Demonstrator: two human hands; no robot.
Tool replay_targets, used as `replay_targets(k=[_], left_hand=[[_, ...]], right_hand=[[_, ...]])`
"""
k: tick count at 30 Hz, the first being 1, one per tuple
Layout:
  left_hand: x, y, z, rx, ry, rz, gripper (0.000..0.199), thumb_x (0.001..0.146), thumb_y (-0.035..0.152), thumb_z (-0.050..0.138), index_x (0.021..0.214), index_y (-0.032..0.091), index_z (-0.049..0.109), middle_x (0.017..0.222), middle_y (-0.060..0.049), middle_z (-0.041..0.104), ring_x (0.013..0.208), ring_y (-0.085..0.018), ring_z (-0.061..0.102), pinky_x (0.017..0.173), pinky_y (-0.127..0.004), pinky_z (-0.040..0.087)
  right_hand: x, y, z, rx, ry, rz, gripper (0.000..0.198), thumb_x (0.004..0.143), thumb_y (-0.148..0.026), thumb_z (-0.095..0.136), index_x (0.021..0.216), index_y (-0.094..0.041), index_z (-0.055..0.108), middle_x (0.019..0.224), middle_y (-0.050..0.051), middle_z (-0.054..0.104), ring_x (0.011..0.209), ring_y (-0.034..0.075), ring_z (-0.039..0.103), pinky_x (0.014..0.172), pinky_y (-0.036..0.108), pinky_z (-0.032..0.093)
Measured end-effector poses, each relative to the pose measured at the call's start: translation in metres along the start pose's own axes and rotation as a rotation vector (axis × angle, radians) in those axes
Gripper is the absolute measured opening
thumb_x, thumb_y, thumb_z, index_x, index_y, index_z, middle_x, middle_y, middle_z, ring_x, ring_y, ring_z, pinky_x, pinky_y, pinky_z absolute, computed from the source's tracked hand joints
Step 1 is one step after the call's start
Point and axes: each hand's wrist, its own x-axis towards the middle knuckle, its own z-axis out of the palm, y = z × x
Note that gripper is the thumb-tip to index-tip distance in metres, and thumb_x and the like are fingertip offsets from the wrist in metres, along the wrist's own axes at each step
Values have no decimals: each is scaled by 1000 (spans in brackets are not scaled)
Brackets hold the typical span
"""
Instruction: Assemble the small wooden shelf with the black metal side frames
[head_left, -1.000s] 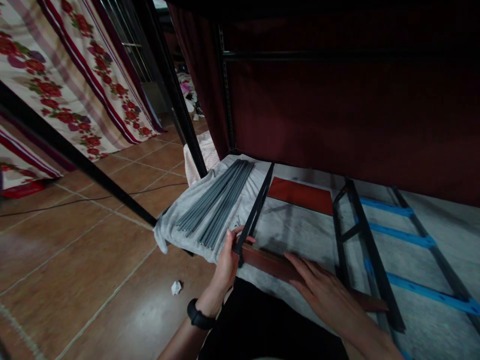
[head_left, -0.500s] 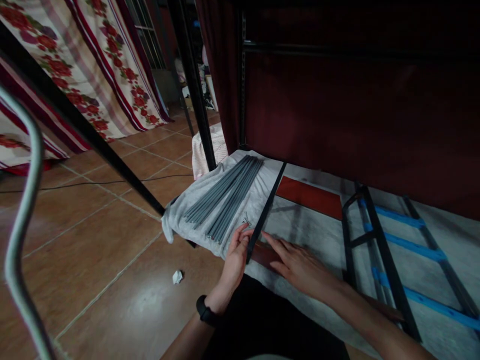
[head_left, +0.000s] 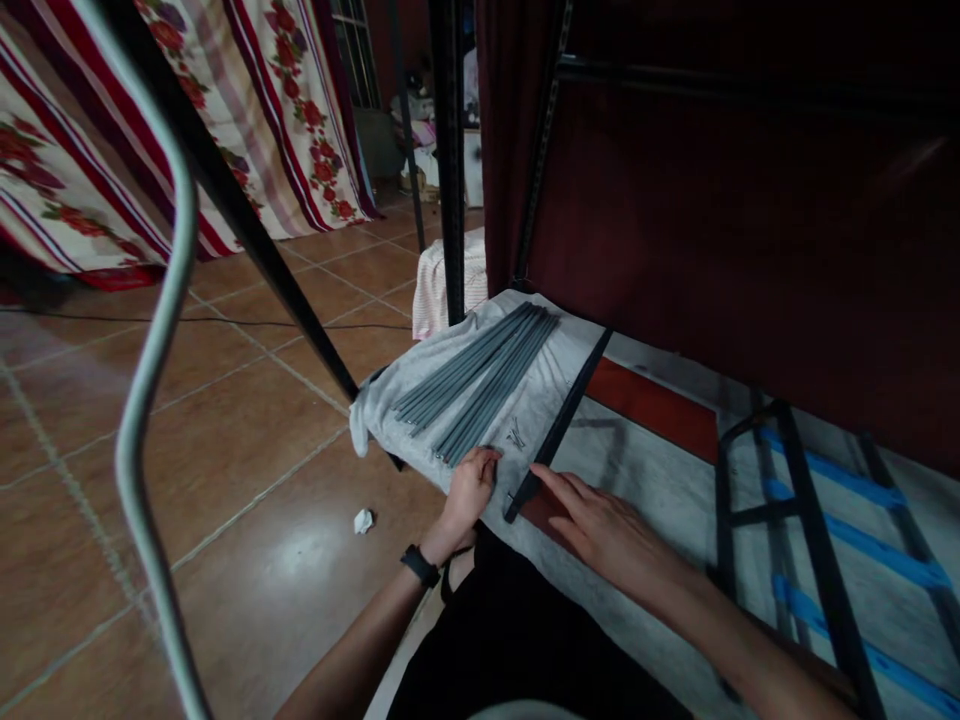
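Observation:
My left hand (head_left: 471, 488), a dark watch on its wrist, is closed just left of a black metal bar (head_left: 564, 425). Its fingertips are pinched together, and I cannot make out whether anything is between them. Fingers stretched out, my right hand (head_left: 600, 525) reaches to the bar's near end, its index fingertip at the bar's edge. A small screw appears to stand in that end. Several loose screws (head_left: 516, 434) lie on the grey cloth (head_left: 637, 430) between the bar and a bundle of grey rods (head_left: 487, 365). Reddish-brown panels (head_left: 656, 405) extend from the bar's right side.
On the right, a black frame (head_left: 821, 540) lies near blue-banded bars (head_left: 874, 545). A bent grey tube (head_left: 139, 430) rises at left, before a slanting black post (head_left: 262, 250). Crumpled paper (head_left: 364, 521) is on the tiled floor (head_left: 247, 590). A dark red curtain (head_left: 712, 220) hangs behind.
My left hand has come off the black bar and moved left of it, fingers closing. My right hand stays by the bar. The view has turned slightly left.

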Motion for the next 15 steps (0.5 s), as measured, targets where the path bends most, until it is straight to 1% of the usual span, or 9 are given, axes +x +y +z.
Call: replay_targets(k=[3,5,6,8,11,15], left_hand=[[18,1,8,94,-66,88,27,92,20,46,105,20,69,108,-12,64,102,-24,59,96,-39,46],[31,0,15,146,-106,109,30,90,15,44,109,18,68,110,-13,61,101,-23,58,96,-38,45],[37,-1,18,164,-121,105,31,89,12,43,108,18,67,109,-12,61,99,-23,58,96,-38,45],[48,-4,24,190,-132,86,27,88,11,44,101,18,67,105,-11,61,97,-22,57,96,-38,43],[57,-8,30,209,-118,64,20,90,15,45,89,19,65,101,-10,61,99,-22,55,98,-38,41],[59,-10,29,183,-107,27,21,92,21,44,77,21,59,93,-9,60,94,-22,55,93,-36,42]], right_hand=[[-1,0,3,14,12,-1,63,97,-21,43,156,-32,24,138,8,56,116,24,63,96,41,52],[-1,0,4,20,17,4,61,97,-22,43,155,-31,25,139,8,55,116,24,62,97,41,52],[-1,0,5,23,15,5,61,97,-22,43,155,-31,25,140,8,55,117,24,62,97,42,53],[-1,0,5,27,5,2,60,98,-23,41,155,-30,24,141,9,54,118,24,62,98,42,53],[-1,0,6,22,1,-3,61,99,-24,40,156,-29,21,141,9,54,120,24,61,99,43,53],[-2,0,8,5,28,-3,59,99,-24,39,156,-30,23,142,9,53,119,24,61,97,42,54]])
